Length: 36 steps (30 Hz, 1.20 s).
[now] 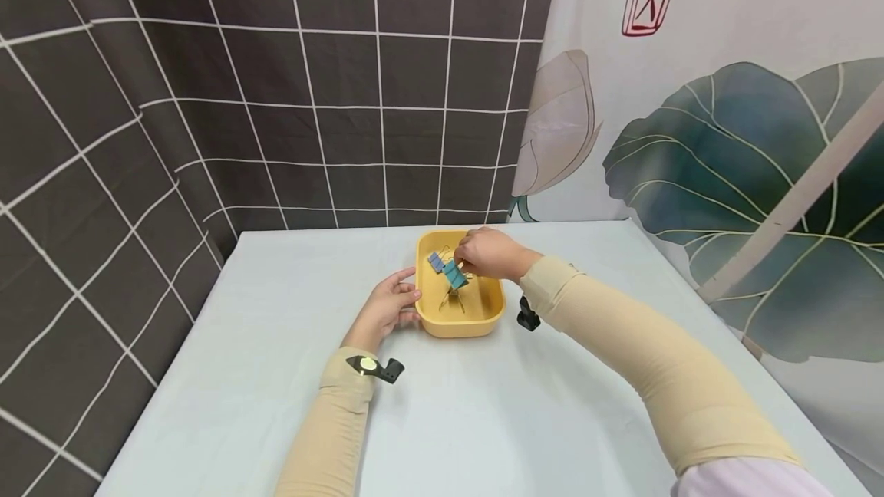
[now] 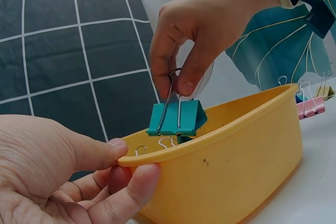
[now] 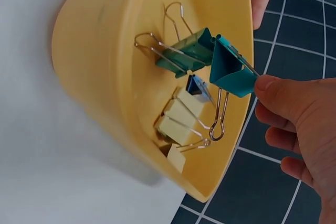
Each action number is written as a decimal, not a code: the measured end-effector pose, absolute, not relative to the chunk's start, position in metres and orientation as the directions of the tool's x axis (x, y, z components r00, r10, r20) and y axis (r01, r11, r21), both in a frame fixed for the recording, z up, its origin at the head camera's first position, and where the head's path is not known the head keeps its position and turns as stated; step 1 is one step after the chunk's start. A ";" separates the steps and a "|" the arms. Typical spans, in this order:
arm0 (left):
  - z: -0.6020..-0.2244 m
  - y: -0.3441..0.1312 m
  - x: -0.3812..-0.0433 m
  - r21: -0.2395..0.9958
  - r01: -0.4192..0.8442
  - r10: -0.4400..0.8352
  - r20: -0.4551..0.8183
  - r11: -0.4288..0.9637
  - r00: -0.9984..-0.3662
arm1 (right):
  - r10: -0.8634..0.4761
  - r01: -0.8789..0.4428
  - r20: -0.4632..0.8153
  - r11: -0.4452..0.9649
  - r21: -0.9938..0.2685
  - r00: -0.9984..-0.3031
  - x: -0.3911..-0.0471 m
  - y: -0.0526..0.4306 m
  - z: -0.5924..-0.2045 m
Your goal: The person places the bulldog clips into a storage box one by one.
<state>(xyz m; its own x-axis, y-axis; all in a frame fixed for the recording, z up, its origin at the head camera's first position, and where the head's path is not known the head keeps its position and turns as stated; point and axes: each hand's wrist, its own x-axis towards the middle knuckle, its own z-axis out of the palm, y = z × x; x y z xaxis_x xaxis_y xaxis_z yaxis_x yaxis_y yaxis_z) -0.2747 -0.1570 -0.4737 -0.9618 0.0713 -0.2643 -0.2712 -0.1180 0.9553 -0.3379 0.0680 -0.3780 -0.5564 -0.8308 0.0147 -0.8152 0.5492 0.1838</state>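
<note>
A teal binder clip [image 1: 454, 274] hangs over the yellow plastic bin [image 1: 459, 329], tilted. My right hand [image 1: 493, 253] pinches it by a wire handle between thumb and fingers. In the right wrist view, the clip's other handle dangles above the bin. Inside lie a green binder clip [image 3: 185, 55], a blue one [image 3: 196, 87] and pale yellow ones [image 3: 181, 115], handles pointing various ways. At the bin's left side, my left hand [image 1: 388, 304] grips the rim, thumb on top and fingers against the outer wall, as the left wrist view shows. The bin's near wall hides part of its contents there.
Beyond the bin, a pink binder clip [image 2: 311, 107] and an olive-yellow one [image 2: 326, 92] appear in the left wrist view. The bin stands on a white table [image 1: 276, 305]. Dark grid cloth [image 1: 338, 67] and a leaf-printed curtain [image 1: 732, 144] hang behind it.
</note>
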 end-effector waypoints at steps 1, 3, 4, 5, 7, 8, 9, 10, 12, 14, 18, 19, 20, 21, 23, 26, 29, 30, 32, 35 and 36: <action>-0.474 -0.157 -0.275 0.955 -0.272 0.072 -0.265 -0.121 -0.962 | -0.834 -0.818 0.015 0.545 0.183 -0.552 -0.337 0.067 -0.378; -0.474 -0.157 -0.275 0.954 -0.272 0.073 -0.264 -0.127 -0.962 | -0.837 -0.821 0.014 0.540 0.184 -0.547 -0.337 0.065 -0.379; -0.475 -0.157 -0.275 0.954 -0.270 0.074 -0.262 -0.129 -0.962 | -0.838 -0.823 0.013 0.539 0.180 -0.546 -0.336 0.064 -0.379; -0.475 -0.157 -0.275 0.954 -0.270 0.075 -0.262 -0.128 -0.962 | -0.838 -0.824 0.012 0.539 0.177 -0.545 -0.336 0.063 -0.379; -0.475 -0.157 -0.275 0.954 -0.270 0.078 -0.261 -0.129 -0.962 | -0.837 -0.823 0.010 0.540 0.175 -0.547 -0.335 0.061 -0.378; -0.474 -0.157 -0.276 0.955 -0.269 0.080 -0.260 -0.128 -0.962 | -0.835 -0.822 0.009 0.543 0.172 -0.550 -0.335 0.060 -0.378; -0.474 -0.157 -0.276 0.954 -0.269 0.082 -0.260 -0.130 -0.962 | -0.834 -0.821 0.008 0.546 0.170 -0.552 -0.335 0.060 -0.378; -0.474 -0.158 -0.276 0.954 -0.270 0.082 -0.261 -0.131 -0.962 | -0.832 -0.819 0.008 0.548 0.166 -0.555 -0.335 0.059 -0.377; -0.474 -0.158 -0.276 0.953 -0.271 0.085 -0.262 -0.134 -0.961 | -0.828 -0.816 0.009 0.553 0.166 -0.560 -0.335 0.058 -0.377; -0.473 -0.158 -0.275 0.952 -0.274 0.087 -0.264 -0.136 -0.961 | -0.825 -0.814 0.007 0.559 0.156 -0.565 -0.335 0.058 -0.376; -0.473 -0.158 -0.275 0.953 -0.271 0.093 -0.260 -0.139 -0.961 | -0.813 -0.809 -0.008 0.578 0.110 -0.582 -0.335 0.059 -0.376; -0.473 -0.158 -0.275 0.953 -0.270 0.093 -0.259 -0.139 -0.961 | -0.810 -0.808 -0.007 0.583 0.089 -0.586 -0.335 0.060 -0.376; -0.474 -0.158 -0.275 0.953 -0.269 0.093 -0.258 -0.139 -0.962 | -0.809 -0.807 0.000 0.586 0.074 -0.587 -0.336 0.061 -0.376; -0.474 -0.158 -0.276 0.953 -0.269 0.091 -0.258 -0.139 -0.962 | -0.809 -0.807 0.011 0.587 0.065 -0.588 -0.337 0.063 -0.377; -0.476 -0.158 -0.276 0.953 -0.271 0.087 -0.260 -0.139 -0.962 | -0.812 -0.810 0.039 0.583 0.060 -0.582 -0.338 0.067 -0.377; -0.477 -0.158 -0.277 0.952 -0.270 0.083 -0.260 -0.141 -0.962 | -0.815 -0.814 0.080 0.578 0.057 -0.573 -0.338 0.071 -0.375; -0.477 -0.158 -0.277 0.954 -0.265 0.079 -0.257 -0.139 -0.963 | -0.808 -0.807 0.085 0.588 0.051 -0.583 -0.336 0.075 -0.370; -0.477 -0.158 -0.277 0.955 -0.264 0.078 -0.256 -0.138 -0.964 | -0.805 -0.804 0.083 0.592 0.055 -0.587 -0.336 0.076 -0.370; -0.477 -0.158 -0.277 0.956 -0.265 0.075 -0.257 -0.127 -0.963 | -0.795 -0.792 0.075 0.606 0.067 -0.602 -0.336 0.080 -0.369; -0.477 -0.158 -0.277 0.956 -0.270 0.074 -0.262 -0.119 -0.962 | -0.780 -0.775 0.067 0.625 0.090 -0.622 -0.338 0.087 -0.370; -0.477 -0.158 -0.277 0.956 -0.269 0.074 -0.262 -0.119 -0.962 | -0.775 -0.769 0.068 0.631 0.098 -0.628 -0.339 0.090 -0.370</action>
<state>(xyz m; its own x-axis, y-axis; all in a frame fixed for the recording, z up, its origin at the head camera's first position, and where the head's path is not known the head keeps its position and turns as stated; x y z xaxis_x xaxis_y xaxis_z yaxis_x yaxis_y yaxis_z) -0.2773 -0.1576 -0.4771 -0.9623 0.0744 -0.2617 -0.2691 -0.1186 0.9558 -0.3394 0.0898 -0.3699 -0.6278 -0.7754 0.0680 -0.7693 0.6314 0.0976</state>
